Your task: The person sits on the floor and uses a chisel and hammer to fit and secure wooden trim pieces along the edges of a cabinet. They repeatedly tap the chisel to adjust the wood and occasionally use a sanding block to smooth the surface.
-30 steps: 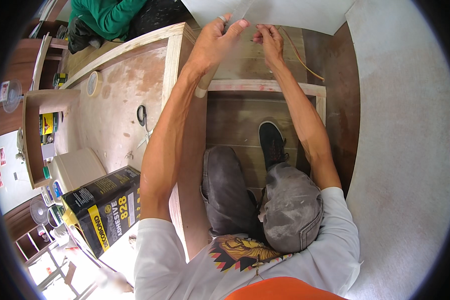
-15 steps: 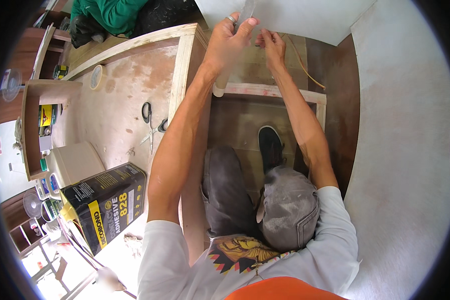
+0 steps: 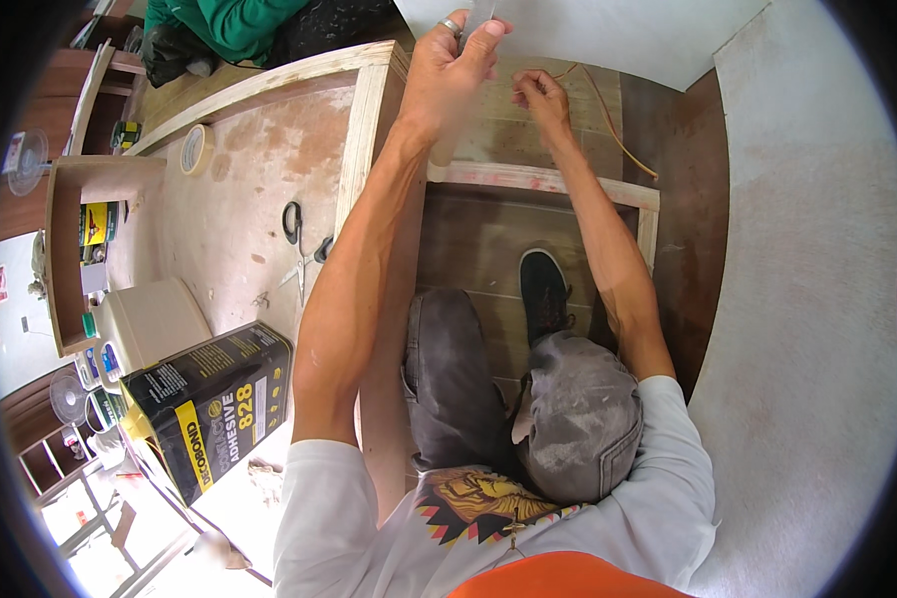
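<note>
The left hand (image 3: 447,80), at the upper centre of the frame, was closed around a thin grey strip-like piece (image 3: 480,14) that stuck out past the thumb toward the top edge; what kind of thing it was could not be told. Just to its right, the right hand (image 3: 545,100) had its fingers curled narrowly inward, and whether they pinched anything could not be told. The two hands were near each other but apart. A yellowish cord (image 3: 609,122) curved down beside the right hand, and a wooden crossbar (image 3: 513,178) with reddish marks ran below both. Lower down, a dark shoe (image 3: 541,291) stood on the floor near a dusty grey trouser knee (image 3: 580,414). Left of the arms, black-handled scissors (image 3: 301,267) and a roll of tape (image 3: 205,151) lay on the stained worktop (image 3: 244,194), with a black-and-yellow tin (image 3: 224,384) and a whitish jug (image 3: 164,317) at lower left. A pale panel (image 3: 812,269) filled the right side, and a co-worker's green sleeve (image 3: 219,38) showed at upper left.
</note>
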`<state>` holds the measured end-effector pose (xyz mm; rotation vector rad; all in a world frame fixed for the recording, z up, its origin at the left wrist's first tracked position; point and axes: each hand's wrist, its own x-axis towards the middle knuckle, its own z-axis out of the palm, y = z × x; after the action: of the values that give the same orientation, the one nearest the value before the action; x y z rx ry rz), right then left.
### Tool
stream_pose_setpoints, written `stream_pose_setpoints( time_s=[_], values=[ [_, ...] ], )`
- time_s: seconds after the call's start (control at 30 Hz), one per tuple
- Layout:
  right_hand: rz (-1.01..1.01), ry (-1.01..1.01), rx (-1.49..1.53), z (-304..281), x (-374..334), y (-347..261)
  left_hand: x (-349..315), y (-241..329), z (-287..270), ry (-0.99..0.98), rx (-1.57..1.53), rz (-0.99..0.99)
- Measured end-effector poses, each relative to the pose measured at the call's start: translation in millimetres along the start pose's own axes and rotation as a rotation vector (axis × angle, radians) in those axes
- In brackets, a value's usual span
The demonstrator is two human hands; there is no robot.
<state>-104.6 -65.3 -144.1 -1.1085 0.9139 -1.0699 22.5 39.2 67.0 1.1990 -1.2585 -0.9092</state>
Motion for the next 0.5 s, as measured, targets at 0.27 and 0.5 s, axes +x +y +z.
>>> stream_pose_setpoints(
  time_s=[0.27, 0.5],
  values=[
    [-0.036, 0.056, 0.253, 27, -6, -34, 5, 0, -1, 0.058, -0.040, -0.073],
    [-0.078, 0.100, 0.138, 23, -1, -28, 6, 1, -1, 0.056, -0.004, -0.086]
  ],
)
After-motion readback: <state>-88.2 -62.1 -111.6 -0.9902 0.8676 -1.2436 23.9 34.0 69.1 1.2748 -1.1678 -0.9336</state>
